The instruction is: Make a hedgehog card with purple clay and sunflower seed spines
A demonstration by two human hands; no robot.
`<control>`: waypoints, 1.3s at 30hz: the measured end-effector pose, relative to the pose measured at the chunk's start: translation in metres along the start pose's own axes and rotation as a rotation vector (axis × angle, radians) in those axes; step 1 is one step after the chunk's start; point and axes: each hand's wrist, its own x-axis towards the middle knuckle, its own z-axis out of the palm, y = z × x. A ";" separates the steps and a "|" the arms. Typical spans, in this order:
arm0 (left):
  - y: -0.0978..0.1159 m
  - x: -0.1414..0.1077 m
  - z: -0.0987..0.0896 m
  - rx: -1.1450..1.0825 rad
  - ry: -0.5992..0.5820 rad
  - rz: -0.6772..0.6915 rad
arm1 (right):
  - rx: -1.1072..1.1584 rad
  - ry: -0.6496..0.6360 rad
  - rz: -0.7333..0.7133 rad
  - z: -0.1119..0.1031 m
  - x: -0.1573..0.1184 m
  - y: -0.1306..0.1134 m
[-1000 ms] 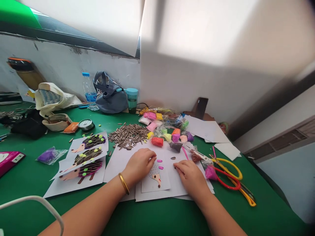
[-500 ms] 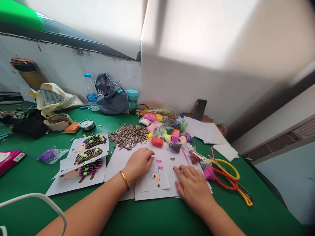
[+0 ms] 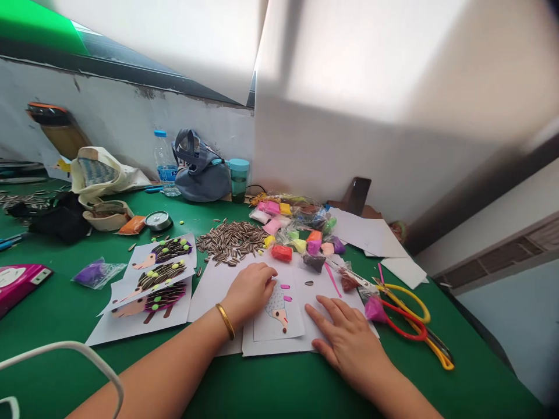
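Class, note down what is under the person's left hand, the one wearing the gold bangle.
The left hand lies on white paper, fingertips at a hedgehog picture card. What is directly beneath the palm is covered, unseen.

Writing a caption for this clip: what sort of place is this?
Probably a craft workroom or classroom: a green-topped work table holds hedgehog pictures decorated with seeds, a heap of striped sunflower seeds, and packets of coloured modelling clay.

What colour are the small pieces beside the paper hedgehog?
Magenta pink; the small pieces show best in the head view.
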 end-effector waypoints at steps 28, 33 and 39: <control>-0.002 0.000 0.003 0.010 0.003 -0.010 | 0.025 0.000 0.080 0.006 0.012 0.008; -0.003 0.000 0.004 0.009 0.012 -0.007 | 0.056 0.011 0.022 0.006 0.014 0.011; -0.002 0.000 0.003 0.010 0.008 -0.009 | 0.089 0.039 0.014 0.006 0.014 0.011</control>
